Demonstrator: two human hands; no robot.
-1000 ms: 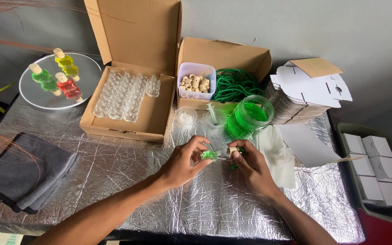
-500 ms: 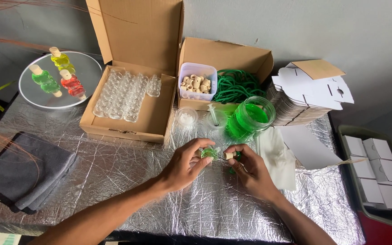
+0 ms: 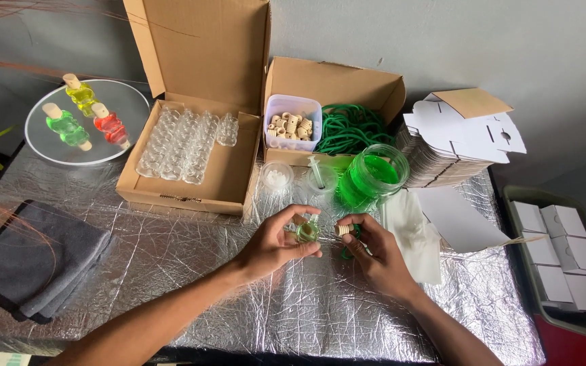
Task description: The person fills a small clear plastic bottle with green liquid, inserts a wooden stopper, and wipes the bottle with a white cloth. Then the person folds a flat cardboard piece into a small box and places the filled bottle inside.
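My left hand [image 3: 274, 245] holds a small glass bottle [image 3: 306, 231] filled with green liquid, just above the silver foil table [image 3: 191, 271]. My right hand [image 3: 377, 252] pinches a small wooden cap [image 3: 342, 230] next to the bottle's mouth, with a green cord [image 3: 347, 252] hanging under its fingers. Bottle and cap are a short gap apart. Right behind my hands stands an open jar of green liquid [image 3: 373, 175].
An open carton of empty glass bottles [image 3: 183, 146] sits back left. A second carton holds a tub of wooden caps [image 3: 293, 123] and green cords [image 3: 351, 128]. A round plate with three coloured filled bottles [image 3: 81, 118], a grey cloth [image 3: 32, 261], flat white boxes [image 3: 462, 132] and a tray of folded boxes [image 3: 556, 254] surround them.
Both hands have stayed in place over the foil. The bottle has turned in my left hand and the wooden cap now shows at my right fingertips beside it.
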